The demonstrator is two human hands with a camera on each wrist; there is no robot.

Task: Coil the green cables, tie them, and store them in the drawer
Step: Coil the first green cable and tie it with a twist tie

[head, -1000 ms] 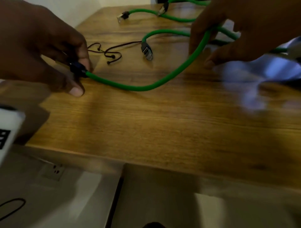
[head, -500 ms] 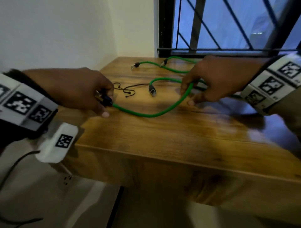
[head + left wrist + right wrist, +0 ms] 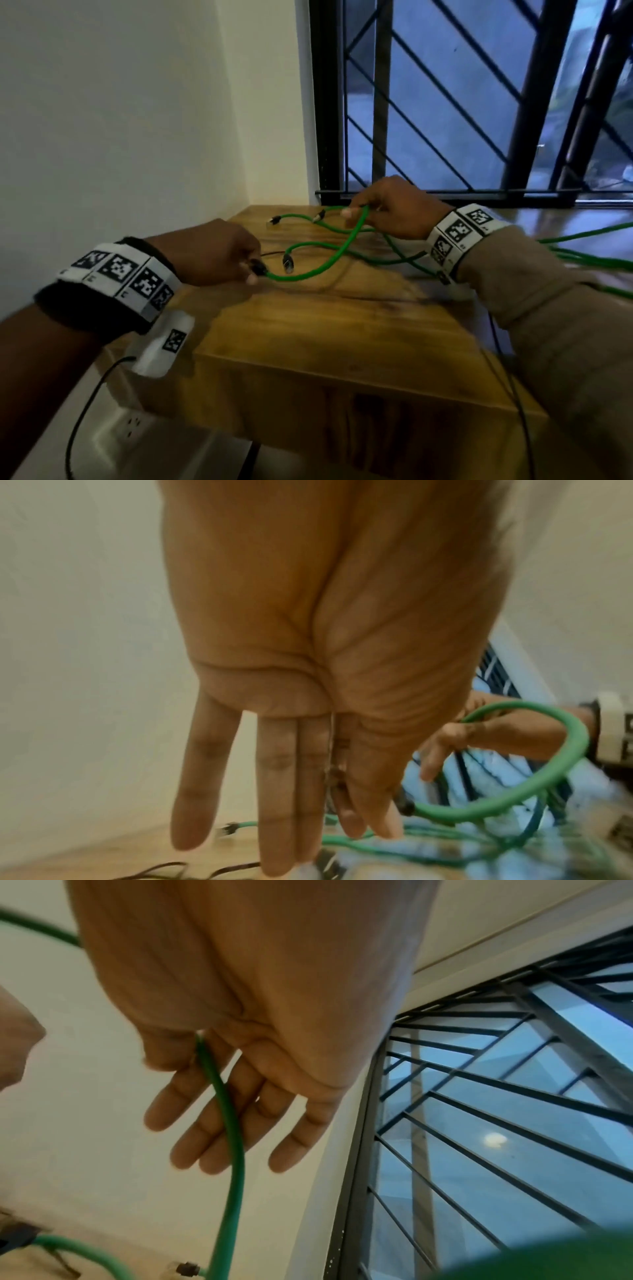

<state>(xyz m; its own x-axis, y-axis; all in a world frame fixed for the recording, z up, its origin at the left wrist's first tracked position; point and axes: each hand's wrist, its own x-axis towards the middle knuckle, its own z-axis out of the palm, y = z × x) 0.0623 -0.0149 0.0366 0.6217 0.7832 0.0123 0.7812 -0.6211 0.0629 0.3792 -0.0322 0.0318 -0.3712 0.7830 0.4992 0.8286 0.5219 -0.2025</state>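
We have the left hand (image 3: 219, 255) pinching the black plug (image 3: 258, 268) at one end of a green cable (image 3: 337, 255), thumb and forefinger closed on it while the other fingers stay straight. The right hand (image 3: 394, 212) lifts the same cable farther along, toward the window (image 3: 445, 102), thumb pressing it against the fingers; how firm that hold is we cannot judge, since the right wrist view shows the fingers mostly straight. Between the hands the cable sags in one low loop just above the table (image 3: 308, 325).

The trouble we expect lies under that loop. More green cables (image 3: 582, 255) cross beneath it and trail off on the side away from the wall, and a loose plug (image 3: 288, 264) sits beside the left hand. Drawing in slack could drag a neighbour into the coil. A light right-hand hold could let the loop slip and spring open. A thin dark cord (image 3: 272, 254) near the plug could snag too.
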